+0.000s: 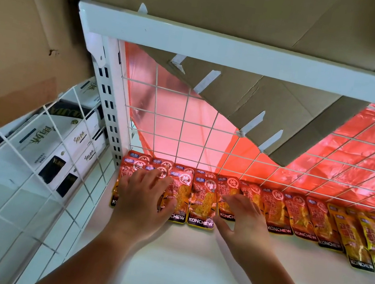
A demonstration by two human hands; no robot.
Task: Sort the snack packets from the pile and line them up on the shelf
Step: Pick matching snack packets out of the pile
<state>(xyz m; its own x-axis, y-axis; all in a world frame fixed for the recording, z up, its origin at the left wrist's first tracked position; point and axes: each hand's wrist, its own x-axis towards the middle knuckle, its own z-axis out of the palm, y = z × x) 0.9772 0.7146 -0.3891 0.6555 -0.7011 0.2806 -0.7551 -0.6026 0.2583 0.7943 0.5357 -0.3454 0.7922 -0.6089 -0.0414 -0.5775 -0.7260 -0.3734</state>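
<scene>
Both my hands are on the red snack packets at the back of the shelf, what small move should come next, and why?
Probably nudge the two red packets between the left hand and right hand back toward the wire mesh. Their bottom edges seem to sit slightly forward of the neighbours, and both hands lie flat on the row with fingers spread.

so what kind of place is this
Probably a shop or stockroom: a white metal shelf with a wire-grid back, identical snack packets lined along it, and stacked white cartons in the neighbouring bay.
</scene>
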